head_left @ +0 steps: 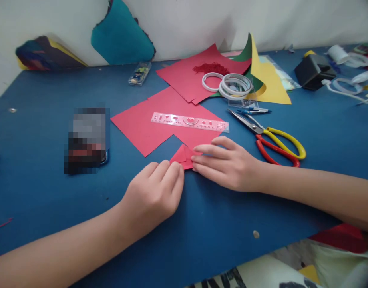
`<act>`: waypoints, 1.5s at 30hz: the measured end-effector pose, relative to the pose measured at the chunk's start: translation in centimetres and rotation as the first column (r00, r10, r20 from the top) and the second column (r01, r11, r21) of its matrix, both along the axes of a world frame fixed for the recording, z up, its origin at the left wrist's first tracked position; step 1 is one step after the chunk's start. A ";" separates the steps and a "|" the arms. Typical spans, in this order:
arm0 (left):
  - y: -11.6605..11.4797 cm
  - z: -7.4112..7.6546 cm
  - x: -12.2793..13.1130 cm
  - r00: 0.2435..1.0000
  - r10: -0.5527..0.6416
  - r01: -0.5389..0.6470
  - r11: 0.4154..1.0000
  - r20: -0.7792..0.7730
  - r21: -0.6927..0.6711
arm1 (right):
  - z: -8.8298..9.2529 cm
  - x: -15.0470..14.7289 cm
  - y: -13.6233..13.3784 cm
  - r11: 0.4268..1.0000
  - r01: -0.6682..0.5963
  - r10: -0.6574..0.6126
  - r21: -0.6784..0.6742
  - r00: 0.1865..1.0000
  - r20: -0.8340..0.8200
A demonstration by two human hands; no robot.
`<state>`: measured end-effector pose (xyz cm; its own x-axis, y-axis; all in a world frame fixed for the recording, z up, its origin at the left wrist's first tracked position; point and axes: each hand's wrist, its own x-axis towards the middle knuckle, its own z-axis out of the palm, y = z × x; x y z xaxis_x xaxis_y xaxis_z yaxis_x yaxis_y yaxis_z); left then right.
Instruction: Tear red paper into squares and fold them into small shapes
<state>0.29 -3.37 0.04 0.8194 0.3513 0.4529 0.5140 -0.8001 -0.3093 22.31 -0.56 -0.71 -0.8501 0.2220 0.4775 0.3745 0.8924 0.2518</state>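
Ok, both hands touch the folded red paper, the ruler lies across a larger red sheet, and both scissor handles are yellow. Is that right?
No: the head view shows the scissors with one yellow handle and one red handle. The rest stands: left hand and right hand touch the folded red paper; the ruler lies across a larger red sheet.

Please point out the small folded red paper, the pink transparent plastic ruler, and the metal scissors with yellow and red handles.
Small folded red paper (182, 155): head view, its folded upper side.
Pink transparent plastic ruler (180, 121): head view, near its middle.
Metal scissors (258, 129): head view, close to the pivot.
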 end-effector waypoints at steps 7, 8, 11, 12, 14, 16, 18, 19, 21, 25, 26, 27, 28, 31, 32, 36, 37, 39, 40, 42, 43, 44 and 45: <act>-0.1 0.2 -0.1 0.998 -0.022 0.024 0.999 -0.060 0.044 | 0.7 0.0 -1.3 0.957 -0.019 -0.034 0.290 0.984 0.177; -0.1 0.3 -0.1 0.998 -0.017 0.018 1.000 -0.054 0.024 | 0.7 0.0 -1.2 0.956 -0.017 -0.039 0.293 0.982 0.186; 0.1 0.4 -0.2 1.000 0.005 -0.006 0.999 -0.022 -0.051 | 0.6 0.2 -0.9 0.973 -0.011 -0.032 0.232 0.983 0.182; 0.2 0.4 -0.2 1.000 0.017 -0.018 0.997 -0.009 -0.078 | 0.5 0.3 -0.8 0.984 -0.006 -0.024 0.176 0.986 0.164; 0.4 0.4 -0.3 0.998 0.057 -0.054 0.989 0.022 -0.136 | 0.3 0.3 -0.5 1.000 0.007 -0.010 0.023 0.995 0.101; 0.6 0.3 -0.3 0.993 0.111 -0.099 0.972 0.046 -0.213 | 0.0 0.2 -0.2 0.988 0.026 -0.025 -0.155 1.000 0.008; 0.7 0.2 -0.2 0.982 0.173 -0.143 0.940 0.072 -0.310 | -0.2 0.0 0.2 0.938 0.048 -0.084 -0.344 0.992 -0.089; 0.8 0.2 -0.2 0.974 0.206 -0.162 0.920 0.090 -0.358 | -0.3 -0.2 0.4 0.896 0.053 -0.121 -0.441 0.985 -0.126; 0.9 0.1 -0.1 0.955 0.265 -0.180 0.877 0.136 -0.445 | -0.3 -0.5 0.8 0.793 0.064 -0.196 -0.606 0.968 -0.154; 1.1 -0.2 0.2 0.921 0.344 -0.195 0.811 0.181 -0.551 | 0.2 -0.8 1.1 0.621 0.144 -0.321 -0.770 0.944 -0.082; 1.1 -0.3 0.3 0.917 0.360 -0.213 0.804 0.170 -0.556 | 0.2 -0.8 1.1 0.598 0.167 -0.341 -0.784 0.938 -0.060; 1.2 -0.3 0.4 0.914 0.376 -0.237 0.800 0.153 -0.552 | 0.3 -0.9 1.1 0.585 0.185 -0.351 -0.790 0.936 -0.041; 1.3 -0.3 0.5 0.912 0.388 -0.261 0.799 0.133 -0.542 | 0.3 -0.9 1.1 0.579 0.196 -0.355 -0.791 0.934 -0.028; 1.3 -0.3 0.6 0.911 0.407 -0.317 0.799 0.071 -0.510 | 0.4 -1.0 1.1 0.578 0.201 -0.356 -0.791 0.934 -0.023; 1.2 -0.2 0.7 0.913 0.406 -0.329 0.802 0.051 -0.499 | 0.4 -1.0 1.2 0.576 0.197 -0.358 -0.794 0.933 -0.028; 1.0 -0.2 0.7 0.921 0.390 -0.361 0.829 -0.020 -0.427 | 0.4 -1.1 1.3 0.559 0.179 -0.362 -0.810 0.931 -0.043; 1.0 -0.3 0.7 0.921 0.387 -0.367 0.835 -0.036 -0.410 | 0.4 -1.1 1.3 0.555 0.177 -0.361 -0.813 0.932 -0.044; 1.0 -0.3 0.7 0.920 0.389 -0.378 0.838 -0.055 -0.393 | 0.5 -1.1 1.3 0.551 0.179 -0.364 -0.815 0.931 -0.042; 1.0 -0.3 0.6 0.919 0.390 -0.381 0.836 -0.060 -0.396 | 0.5 -1.1 1.3 0.551 0.181 -0.366 -0.814 0.930 -0.040; 1.1 -0.4 0.6 0.914 0.400 -0.387 0.824 -0.059 -0.414 | 0.5 -1.1 1.3 0.551 0.186 -0.368 -0.813 0.929 -0.037; 1.1 -0.3 0.6 0.912 0.406 -0.392 0.815 -0.062 -0.426 | 0.5 -1.1 1.3 0.550 0.187 -0.368 -0.814 0.929 -0.035; 1.1 -0.3 0.6 0.910 0.410 -0.396 0.807 -0.066 -0.438 | 0.5 -1.1 1.3 0.549 0.189 -0.367 -0.814 0.930 -0.032; 1.2 -0.3 0.6 0.907 0.414 -0.401 0.799 -0.072 -0.449 | 0.5 -1.1 1.3 0.547 0.191 -0.367 -0.815 0.930 -0.029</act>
